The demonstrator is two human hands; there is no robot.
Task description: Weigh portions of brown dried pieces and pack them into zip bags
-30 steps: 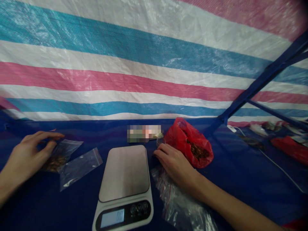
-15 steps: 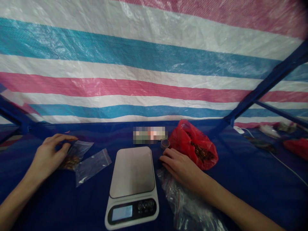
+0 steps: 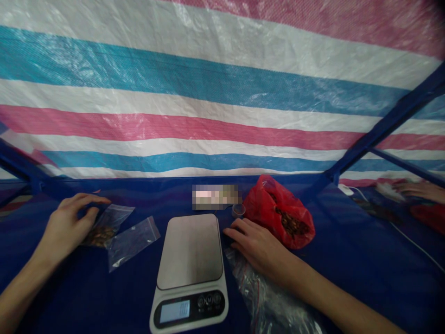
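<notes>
My left hand rests at the left, thumb and fingers apart, beside a clear zip bag with brown dried pieces in it. An empty clear zip bag lies flat just right of that one. In the middle stands a kitchen scale, its plate bare and its lit display seeming to read 0.0. My right hand lies on the blue table right of the scale, fingers loosely stretched and nothing visible in them. Under its wrist spreads a pile of clear zip bags. Close behind is an open red plastic bag of brown pieces.
A small round clear container sits by the red bag. Behind the scale is a pixelated item. Blue metal bars and a striped tarp bound the table. Another person's hand shows at far right, near a white cable.
My right hand has shifted slightly left, toward the scale. My left hand has hardly moved. Another person's hand has come into view at the far right.
</notes>
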